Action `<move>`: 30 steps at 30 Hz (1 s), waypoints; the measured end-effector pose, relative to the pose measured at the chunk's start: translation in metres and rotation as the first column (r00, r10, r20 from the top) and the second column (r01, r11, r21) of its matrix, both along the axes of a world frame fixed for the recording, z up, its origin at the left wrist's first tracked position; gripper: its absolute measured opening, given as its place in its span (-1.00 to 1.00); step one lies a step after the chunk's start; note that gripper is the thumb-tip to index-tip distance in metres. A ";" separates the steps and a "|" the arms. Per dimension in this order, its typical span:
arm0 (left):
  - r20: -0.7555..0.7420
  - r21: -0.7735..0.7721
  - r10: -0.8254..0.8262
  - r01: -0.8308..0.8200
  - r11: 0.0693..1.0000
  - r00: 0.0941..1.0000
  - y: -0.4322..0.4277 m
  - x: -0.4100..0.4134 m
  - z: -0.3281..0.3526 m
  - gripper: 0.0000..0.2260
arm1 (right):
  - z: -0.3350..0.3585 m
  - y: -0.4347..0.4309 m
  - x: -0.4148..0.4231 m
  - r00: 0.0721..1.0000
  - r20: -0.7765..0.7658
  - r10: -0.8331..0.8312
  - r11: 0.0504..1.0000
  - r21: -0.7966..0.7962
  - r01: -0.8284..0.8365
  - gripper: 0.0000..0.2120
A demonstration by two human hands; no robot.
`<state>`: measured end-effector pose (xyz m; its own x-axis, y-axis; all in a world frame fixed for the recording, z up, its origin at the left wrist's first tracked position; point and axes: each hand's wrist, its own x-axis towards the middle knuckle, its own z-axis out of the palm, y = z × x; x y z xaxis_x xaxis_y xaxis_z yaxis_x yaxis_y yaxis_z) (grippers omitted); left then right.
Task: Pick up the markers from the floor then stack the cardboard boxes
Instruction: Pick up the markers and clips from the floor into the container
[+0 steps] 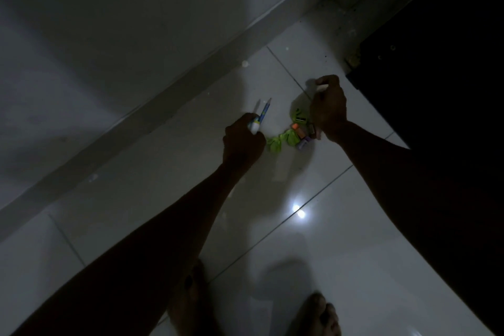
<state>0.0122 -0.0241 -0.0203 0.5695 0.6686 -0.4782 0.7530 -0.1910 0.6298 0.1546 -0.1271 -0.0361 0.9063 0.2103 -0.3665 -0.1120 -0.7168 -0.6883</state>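
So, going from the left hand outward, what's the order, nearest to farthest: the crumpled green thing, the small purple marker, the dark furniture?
From the left hand:
1. crumpled green thing, just to its right.
2. purple marker, farther right, in the pile.
3. dark furniture, far right, beyond the other hand.

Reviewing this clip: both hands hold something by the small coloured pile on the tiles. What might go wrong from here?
1. The left hand already grips the blue and white markers, which stick out past it; grabbing more may let one slip onto the glossy floor and roll.
2. The scene is dim, and the right hand, seemingly pinching a small pale item, partly covers the coloured pile, so a piece may be missed.
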 end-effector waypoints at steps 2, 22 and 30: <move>0.026 -0.014 -0.029 0.029 0.999 0.999 -0.008 0.004 -0.004 -0.65 | 0.003 -0.009 -0.005 0.997 0.021 0.073 0.990 -0.124 -0.070 -0.72; 0.006 0.014 -0.322 0.322 0.947 0.947 -0.042 0.016 -0.031 -0.69 | -0.021 -0.016 -0.059 0.967 -0.002 0.255 0.939 -0.237 -0.248 -0.66; -0.124 0.072 -0.431 0.441 0.894 0.894 -0.024 -0.007 -0.024 -0.59 | -0.022 -0.025 -0.060 0.966 0.092 0.242 0.961 -0.158 -0.226 -0.78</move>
<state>0.0056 -0.0480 -0.0439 0.7658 0.4096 -0.4958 0.6391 -0.5703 0.5160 0.0948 -0.1521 -0.0584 0.8742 0.3735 -0.3103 0.1411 -0.8068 -0.5737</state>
